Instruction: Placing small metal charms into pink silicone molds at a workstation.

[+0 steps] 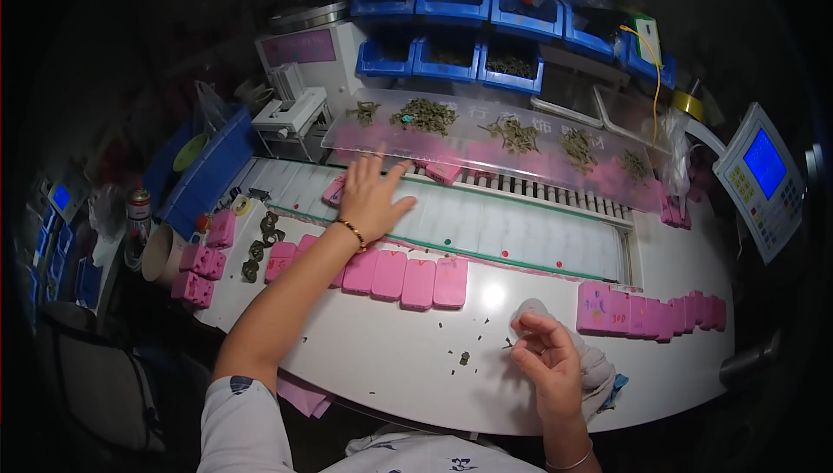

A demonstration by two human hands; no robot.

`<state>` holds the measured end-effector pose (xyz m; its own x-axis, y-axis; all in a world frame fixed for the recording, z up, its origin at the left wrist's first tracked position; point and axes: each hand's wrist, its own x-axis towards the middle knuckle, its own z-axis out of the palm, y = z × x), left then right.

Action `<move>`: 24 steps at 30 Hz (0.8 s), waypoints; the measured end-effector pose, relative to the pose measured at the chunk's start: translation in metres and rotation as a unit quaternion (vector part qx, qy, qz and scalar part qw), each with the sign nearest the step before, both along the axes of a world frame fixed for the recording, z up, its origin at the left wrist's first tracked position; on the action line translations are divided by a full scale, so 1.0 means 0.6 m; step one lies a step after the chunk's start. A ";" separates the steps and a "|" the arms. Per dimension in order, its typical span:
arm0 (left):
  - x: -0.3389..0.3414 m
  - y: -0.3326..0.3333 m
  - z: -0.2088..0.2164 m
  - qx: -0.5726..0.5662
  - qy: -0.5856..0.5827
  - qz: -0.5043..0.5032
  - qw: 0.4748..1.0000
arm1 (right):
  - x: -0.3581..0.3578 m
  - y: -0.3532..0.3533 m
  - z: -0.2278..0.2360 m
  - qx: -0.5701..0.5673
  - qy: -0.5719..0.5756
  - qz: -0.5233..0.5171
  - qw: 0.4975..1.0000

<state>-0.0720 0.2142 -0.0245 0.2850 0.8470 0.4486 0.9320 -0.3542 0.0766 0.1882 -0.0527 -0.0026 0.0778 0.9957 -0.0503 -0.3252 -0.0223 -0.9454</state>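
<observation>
My left hand [373, 197] stretches over the long white tray [486, 234] with its fingers spread. A pink rubber-like block [334, 191] lies beside it, partly behind the hand. Over the near right part of the table, my right hand [548, 360] is raised with curled fingers and the thumb near the index finger. A tiny dark piece [509, 343] shows at its fingertips; what it is I cannot make out. Dark green bits [465, 358] are scattered on the table nearby. A row of pink blocks [418, 284] stands along the tray's near edge.
Behind the tray, a clear plastic shelf [486, 159] carries small heaps of green pieces [425, 115]. Blue bins [447, 58] are racked above. At right stand more pink blocks [603, 308], a grey cloth [597, 371] and a keypad with a blue screen [764, 174].
</observation>
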 end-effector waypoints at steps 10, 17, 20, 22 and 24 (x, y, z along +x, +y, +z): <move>0.147 0.123 -0.018 -0.287 0.055 -0.092 0.952 | 0.008 -0.011 -0.003 -0.025 0.010 -0.002 1.000; 0.188 0.147 -0.008 -0.115 -0.009 -0.041 0.992 | 0.015 0.002 -0.001 -0.016 0.019 0.013 1.000; 0.170 0.176 -0.025 -0.148 -0.032 -0.066 0.986 | 0.006 -0.001 0.000 -0.022 0.012 0.010 1.000; 0.174 0.163 -0.005 -0.145 -0.019 -0.077 0.986 | 0.009 -0.001 0.000 -0.029 0.019 0.015 0.999; 0.171 0.128 0.014 -0.154 -0.028 -0.045 0.987 | 0.009 -0.005 0.001 -0.024 0.017 0.023 0.999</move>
<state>0.0305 0.2909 -0.0164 0.3473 0.9180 0.1912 0.8891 -0.3872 0.2440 0.1937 -0.0556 -0.0020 0.0301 0.9946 -0.0994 -0.3555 -0.0823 -0.9311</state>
